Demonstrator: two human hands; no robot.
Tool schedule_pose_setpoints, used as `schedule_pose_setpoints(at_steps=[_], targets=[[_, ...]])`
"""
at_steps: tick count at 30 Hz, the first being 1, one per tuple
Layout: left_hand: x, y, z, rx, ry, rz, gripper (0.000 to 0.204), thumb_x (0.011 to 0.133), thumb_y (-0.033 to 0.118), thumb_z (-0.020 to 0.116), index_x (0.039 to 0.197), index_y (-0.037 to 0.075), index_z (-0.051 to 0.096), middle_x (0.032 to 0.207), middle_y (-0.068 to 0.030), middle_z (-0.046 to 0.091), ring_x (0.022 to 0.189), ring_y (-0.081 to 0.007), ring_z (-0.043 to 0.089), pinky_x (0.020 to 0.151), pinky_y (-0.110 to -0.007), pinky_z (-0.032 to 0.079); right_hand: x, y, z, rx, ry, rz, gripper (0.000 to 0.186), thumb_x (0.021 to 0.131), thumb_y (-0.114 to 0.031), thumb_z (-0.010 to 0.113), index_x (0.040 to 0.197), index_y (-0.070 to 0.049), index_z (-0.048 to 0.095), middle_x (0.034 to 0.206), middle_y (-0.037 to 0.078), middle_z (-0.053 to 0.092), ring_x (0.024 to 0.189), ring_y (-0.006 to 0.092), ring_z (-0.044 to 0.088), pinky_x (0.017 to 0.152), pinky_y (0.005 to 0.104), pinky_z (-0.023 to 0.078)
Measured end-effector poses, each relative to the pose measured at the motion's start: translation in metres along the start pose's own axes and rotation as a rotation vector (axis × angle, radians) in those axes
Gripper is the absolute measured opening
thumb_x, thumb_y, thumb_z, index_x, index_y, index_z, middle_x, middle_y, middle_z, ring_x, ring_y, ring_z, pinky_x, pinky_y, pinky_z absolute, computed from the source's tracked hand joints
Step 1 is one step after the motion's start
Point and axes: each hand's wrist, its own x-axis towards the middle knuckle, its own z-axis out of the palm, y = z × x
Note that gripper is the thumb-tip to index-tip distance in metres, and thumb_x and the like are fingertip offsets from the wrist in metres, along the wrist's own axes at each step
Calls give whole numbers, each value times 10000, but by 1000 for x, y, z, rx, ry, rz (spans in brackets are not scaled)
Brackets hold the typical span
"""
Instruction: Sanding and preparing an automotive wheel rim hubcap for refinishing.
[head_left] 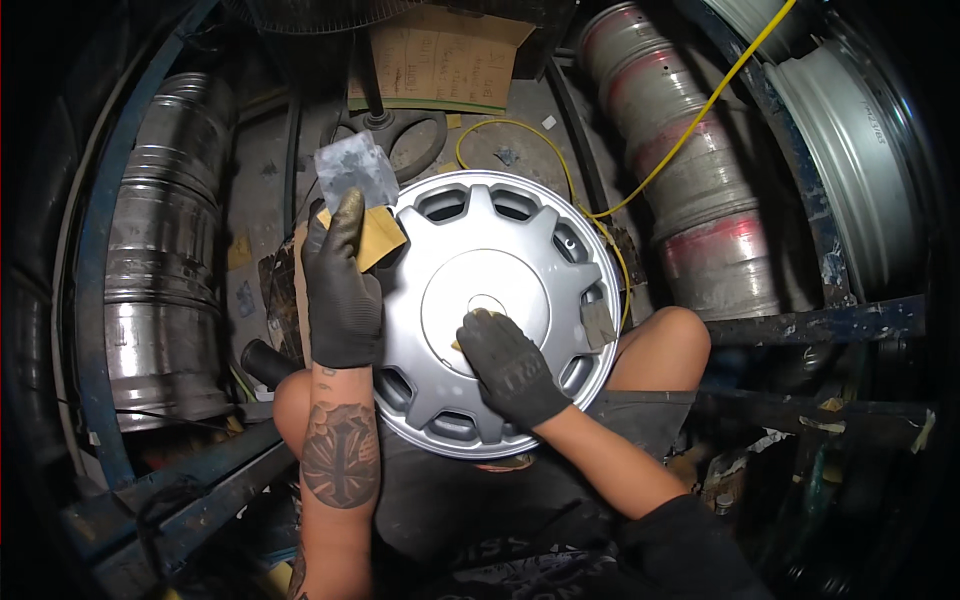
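Note:
A silver wheel rim [450,285] with a ring of slots near its edge lies face up across my lap. My left hand [345,295], in a black glove, is raised over its left side. Thumb and fingers there pinch a worn grey-white sheet [352,165] together with a folded yellow sheet [381,240] that looks like sandpaper. On the middle of the wheel rests my right hand [512,372], also gloved, fingers bent and pressed down. A small yellow edge [457,346] shows under those fingers, apparently sandpaper; most of it is hidden.
Stacked metal wheel barrels stand left [165,250] and right [690,170], behind blue metal frames. A yellow hose [690,125] runs down past the wheel's right side. Beyond the wheel are a cardboard box [440,60] and a black stand [378,115]. A grey scrap [598,326] touches the wheel's right edge.

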Motion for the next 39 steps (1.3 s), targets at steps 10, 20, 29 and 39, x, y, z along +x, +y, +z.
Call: schedule_pose_setpoints(at_steps=[10,20,29,39], targets=[[9,-11,0,107,-74,168,156,1037,149,617,1136,29,602,1019,-62,690,881,-127,699,762,-284,590,50,12,34,51,4,220,461,827,36,602,1286,16,566,1304,234,602,1234,438,566,1083,500,453],[3,9,0,43,-85,86,205,1036,200,626,1128,19,607,993,-87,697,872,-125,716,741,-275,606,13,26,-25,-7,-58,158,372,854,75,599,1223,27,606,1213,243,637,1176,438,599,1053,510,461],[4,-1,-17,207,-119,160,237,1044,198,615,1151,-9,657,1043,-48,698,886,-103,693,804,-269,567,-17,-7,14,102,29,-109,425,833,38,621,1256,32,580,1251,260,621,1176,450,596,1055,503,471],[3,-18,-12,519,-261,408,290,1075,169,538,1263,-40,611,1123,-94,689,1032,-145,681,897,-283,550,37,17,58,50,194,145,439,848,14,561,1287,16,583,1309,252,603,1223,393,595,1094,468,462]])
